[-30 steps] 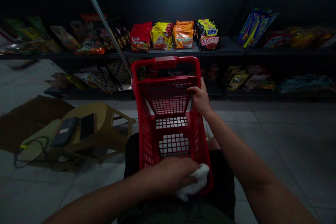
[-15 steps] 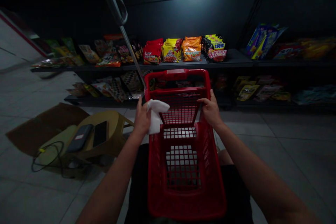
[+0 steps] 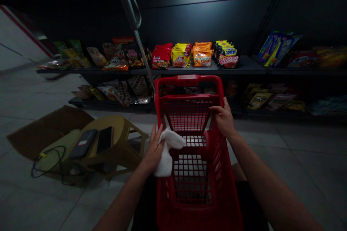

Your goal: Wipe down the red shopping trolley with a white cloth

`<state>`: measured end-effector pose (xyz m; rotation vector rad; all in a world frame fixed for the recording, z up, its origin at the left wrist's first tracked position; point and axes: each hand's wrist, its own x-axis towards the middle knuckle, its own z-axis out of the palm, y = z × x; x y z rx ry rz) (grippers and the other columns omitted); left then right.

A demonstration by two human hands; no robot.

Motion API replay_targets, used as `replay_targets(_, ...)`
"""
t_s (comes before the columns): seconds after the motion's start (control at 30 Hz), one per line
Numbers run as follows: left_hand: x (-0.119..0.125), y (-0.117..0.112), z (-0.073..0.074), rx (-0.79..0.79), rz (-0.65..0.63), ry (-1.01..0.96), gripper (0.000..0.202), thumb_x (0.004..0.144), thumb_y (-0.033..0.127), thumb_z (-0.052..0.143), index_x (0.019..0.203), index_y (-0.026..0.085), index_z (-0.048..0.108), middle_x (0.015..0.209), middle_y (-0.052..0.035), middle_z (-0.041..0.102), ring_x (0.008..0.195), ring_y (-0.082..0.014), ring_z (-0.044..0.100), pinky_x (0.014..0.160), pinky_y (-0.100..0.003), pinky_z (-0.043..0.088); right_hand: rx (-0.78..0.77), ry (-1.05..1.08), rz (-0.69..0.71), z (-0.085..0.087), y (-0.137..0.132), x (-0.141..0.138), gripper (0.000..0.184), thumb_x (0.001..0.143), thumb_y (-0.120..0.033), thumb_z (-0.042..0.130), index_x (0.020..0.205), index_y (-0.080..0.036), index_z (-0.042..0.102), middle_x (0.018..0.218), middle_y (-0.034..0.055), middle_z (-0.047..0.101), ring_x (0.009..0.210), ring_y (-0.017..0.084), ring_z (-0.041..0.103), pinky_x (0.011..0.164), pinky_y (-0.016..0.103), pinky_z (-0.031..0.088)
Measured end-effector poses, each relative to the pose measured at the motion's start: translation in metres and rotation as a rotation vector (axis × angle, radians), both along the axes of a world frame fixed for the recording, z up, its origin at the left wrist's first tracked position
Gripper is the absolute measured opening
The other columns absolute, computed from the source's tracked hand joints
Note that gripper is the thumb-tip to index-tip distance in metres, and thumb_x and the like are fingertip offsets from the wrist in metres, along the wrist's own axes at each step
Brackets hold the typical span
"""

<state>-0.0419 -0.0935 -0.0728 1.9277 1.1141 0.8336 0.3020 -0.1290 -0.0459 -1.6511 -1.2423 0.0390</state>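
Observation:
A red plastic shopping basket (image 3: pixel 199 216) stands between my legs, with a grid floor, a raised handle and a metal pull rod (image 3: pixel 145 56) at its far left. My left hand (image 3: pixel 155 151) presses a white cloth (image 3: pixel 166 162) on the basket's left rim; part of the cloth hangs over the inside. On the far right rim, my right hand (image 3: pixel 223 119) is closed around the edge, thumb inward. The inside of the basket holds nothing that I can see.
Ahead, a dark shelf (image 3: pixel 249 64) carries red, yellow, orange and black noodle packets (image 3: pixel 202 56). More bags lie on the lower shelf. To the left stand a tan stool (image 3: pixel 119 130) with a phone (image 3: pixel 104 139) and a dark case (image 3: pixel 84 143), a cable and a cardboard piece (image 3: pixel 48 128).
My left hand has slid the cloth along the left rim toward me. My right hand keeps its hold on the right rim. The view has shifted slightly.

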Motion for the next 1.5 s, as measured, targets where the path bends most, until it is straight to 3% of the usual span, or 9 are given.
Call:
replay_targets(0.27,0.049,0.083,0.01,0.077,0.057,-0.088,0.05,0.095,0.024,0.047,0.144,0.018,0.047,0.164,-0.0107,0.022,0.152,-0.0253,0.015,0.125,-0.046,0.012,0.018,0.031,-0.138,-0.005,0.021,0.014,0.038,0.075,-0.006,0.045,0.095,-0.019,0.074,0.163,0.0031,0.023,0.149,0.025,0.027,0.121,0.044,0.027)
replay_targets(0.53,-0.001,-0.019,-0.007,-0.275,-0.017,-0.221,0.055,0.095,0.044,0.048,0.145,0.02,0.046,0.152,-0.0108,0.047,0.145,-0.025,0.037,0.122,-0.044,0.025,0.024,0.013,-0.257,-0.006,0.039,0.041,0.043,0.072,-0.002,0.041,0.097,-0.016,0.074,0.159,0.0099,0.031,0.147,0.022,0.029,0.119,0.034,0.026)
replay_targets(0.7,-0.016,-0.064,-0.024,-0.139,0.079,-0.177,0.051,0.098,0.042,0.044,0.146,0.026,0.044,0.16,-0.0055,0.034,0.148,-0.0214,0.03,0.123,-0.041,0.022,0.013,-0.01,-0.358,-0.01,0.041,0.052,0.047,0.071,-0.001,0.04,0.102,-0.014,0.073,0.159,0.0128,0.029,0.146,0.02,0.029,0.118,0.032,0.024)
replay_targets(0.83,-0.004,-0.022,-0.033,0.023,0.169,-0.161,0.044,0.096,0.037,0.047,0.137,0.024,0.053,0.156,-0.0069,0.041,0.145,-0.0212,0.036,0.123,-0.039,0.022,0.005,-0.04,-0.442,-0.012,0.041,0.05,0.05,0.071,-0.001,0.039,0.106,-0.016,0.071,0.16,0.0109,0.024,0.148,0.021,0.025,0.12,0.038,0.024)
replay_targets(1.0,0.016,0.051,-0.037,-0.076,0.496,-0.305,0.045,0.098,0.041,0.039,0.135,0.016,0.047,0.131,-0.014,0.062,0.124,-0.024,0.057,0.111,-0.041,0.04,-0.01,-0.255,-0.519,-0.008,0.039,0.03,0.048,0.076,-0.006,0.044,0.114,-0.021,0.068,0.158,0.0092,0.032,0.152,0.029,0.011,0.118,0.063,0.012)
replay_targets(1.17,0.042,0.047,-0.044,-0.087,0.58,-0.405,0.052,0.1,0.048,0.032,0.141,0.017,0.038,0.144,-0.0148,0.052,0.134,-0.0217,0.049,0.115,-0.036,0.034,-0.121,-0.494,-0.257,-0.006,0.031,0.0,0.028,0.084,-0.018,0.05,0.1,-0.023,0.072,0.129,0.0072,0.065,0.143,0.029,0.035,0.119,0.063,0.003)
replay_targets(1.27,0.056,0.016,-0.053,-0.143,0.584,-0.471,0.056,0.1,0.051,0.03,0.146,0.019,0.032,0.146,-0.0136,0.051,0.136,-0.0212,0.047,0.115,-0.036,0.035,-0.27,-0.622,0.039,-0.009,0.022,-0.036,0.033,0.093,-0.022,0.044,0.112,-0.024,0.071,0.099,0.0049,0.076,0.106,0.021,0.067,0.119,0.047,0.023)
replay_targets(1.37,0.058,-0.007,-0.066,-0.197,0.514,-0.545,0.055,0.098,0.051,0.038,0.143,0.02,0.037,0.141,-0.0111,0.057,0.129,-0.021,0.054,0.111,-0.035,0.041,-0.38,-0.74,0.272,-0.012,0.011,-0.08,0.034,0.1,-0.034,0.041,0.116,-0.025,0.07,0.088,0.0053,0.077,0.084,0.018,0.07,0.105,0.035,0.038)
replay_targets(1.5,0.03,0.005,-0.083,-0.292,0.526,-0.595,0.05,0.091,0.047,0.052,0.131,0.017,0.051,0.124,-0.0135,0.066,0.116,-0.0255,0.062,0.104,-0.041,0.047,-0.516,-0.885,0.481,-0.006,0.001,-0.114,0.047,0.099,-0.053,0.041,0.08,-0.024,0.072,0.079,0.0066,0.075,0.078,0.019,0.069,0.079,0.029,0.043)
